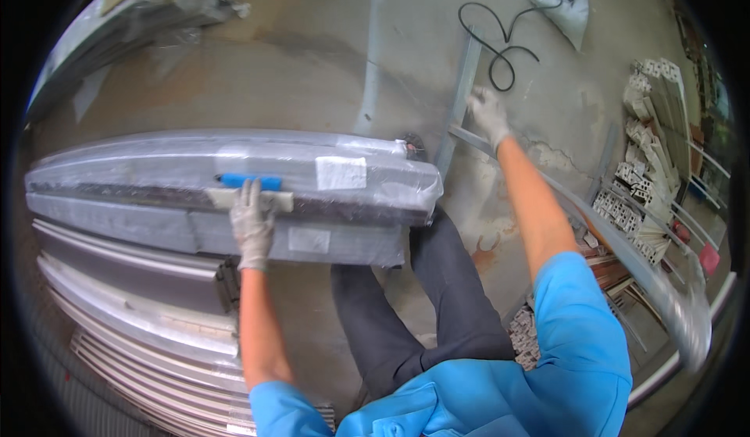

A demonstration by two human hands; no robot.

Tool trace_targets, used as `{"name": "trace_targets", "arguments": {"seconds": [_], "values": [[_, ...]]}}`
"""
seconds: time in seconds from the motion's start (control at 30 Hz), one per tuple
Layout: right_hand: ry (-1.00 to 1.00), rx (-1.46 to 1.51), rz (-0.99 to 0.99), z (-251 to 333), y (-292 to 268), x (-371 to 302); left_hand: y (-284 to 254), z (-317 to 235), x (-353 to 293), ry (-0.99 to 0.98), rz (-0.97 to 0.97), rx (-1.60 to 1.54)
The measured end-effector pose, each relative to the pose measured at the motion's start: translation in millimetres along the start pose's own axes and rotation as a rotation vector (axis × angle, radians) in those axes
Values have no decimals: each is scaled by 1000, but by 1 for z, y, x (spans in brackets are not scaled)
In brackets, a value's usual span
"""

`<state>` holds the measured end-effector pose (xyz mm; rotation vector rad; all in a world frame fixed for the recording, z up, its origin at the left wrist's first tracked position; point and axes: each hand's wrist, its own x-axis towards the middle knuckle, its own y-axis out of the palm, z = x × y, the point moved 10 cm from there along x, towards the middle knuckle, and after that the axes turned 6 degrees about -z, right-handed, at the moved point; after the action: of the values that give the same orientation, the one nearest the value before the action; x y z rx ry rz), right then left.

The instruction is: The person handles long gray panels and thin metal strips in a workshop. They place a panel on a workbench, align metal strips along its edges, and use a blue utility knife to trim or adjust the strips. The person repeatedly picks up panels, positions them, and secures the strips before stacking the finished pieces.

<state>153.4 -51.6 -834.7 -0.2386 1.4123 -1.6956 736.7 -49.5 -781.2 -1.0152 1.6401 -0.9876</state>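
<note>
My left hand [254, 230], in a pale glove, lies with its fingers stretched out on a long bundle wrapped in clear film [141, 170]. Under those fingers is a flat cream strip [279, 201]. Just beyond it rests a blue cylinder [262, 181] with a dark end; whether the fingertips touch it, I cannot tell. My right hand [488, 114], gloved too, is raised at the end of an outstretched arm, its fingers curled. It appears beside a grey metal frame [461, 97]. What it holds, if anything, is hidden.
Long profiles [133, 269] are stacked below the bundle at left. More wrapped lengths [117, 27] lie at far left. A black cable [500, 54] loops on the floor near a white plastic bag [558, 7]. Cut profile ends [625, 195] fill the right side, behind a film-wrapped bar [648, 277].
</note>
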Motion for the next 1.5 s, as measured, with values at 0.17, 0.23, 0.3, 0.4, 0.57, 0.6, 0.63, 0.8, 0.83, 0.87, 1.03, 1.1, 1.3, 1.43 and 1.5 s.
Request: {"name": "trace_targets", "arguments": {"seconds": [0.17, 0.23, 0.3, 0.4, 0.57, 0.6, 0.63, 0.8, 0.83, 0.87, 1.03, 1.1, 1.3, 1.43, 1.5], "values": [[-13, -259, -58, -70, 54, 161, 10, -4, 24, 88, 84, 41], [-64, -332, -59, -77, 72, 204, 9, -9, 32, 80, 139, 74], [-101, -467, -56, -81, 95, 242, 5, -16, 43, 77, 161, 46], [-116, -652, -67, -96, 117, 285, 7, -31, 59, 151, 181, 110], [-34, -644, -2, -112, 143, 313, 11, -37, 69, 190, 226, 103], [-6, -744, 6, -119, 140, 305, 11, -34, 69, 180, 239, 136], [-1, -710, 23, -125, 144, 287, 12, -33, 68, 185, 240, 131], [-168, -423, 46, -99, 171, 176, 14, -23, 64, 167, 240, 153], [-101, -283, 72, -91, 180, 155, 13, -22, 64, 164, 232, 124], [-69, -199, 122, -78, 184, 132, 10, -23, 66, 181, 177, 111], [88, 406, 70, 50, 141, 34, 9, -26, 67, 219, 192, 58], [-7, 567, -9, 110, 87, -5, 3, -30, 69, 254, 201, 35], [-98, 756, 20, 210, -125, -122, -76, -65, 64, 237, 18, -56], [-143, 969, -51, 242, -291, -207, -159, -105, 37, 105, -113, -509], [-225, 1098, -154, 250, -375, -254, -187, -127, 13, 81, -47, -705]]}}
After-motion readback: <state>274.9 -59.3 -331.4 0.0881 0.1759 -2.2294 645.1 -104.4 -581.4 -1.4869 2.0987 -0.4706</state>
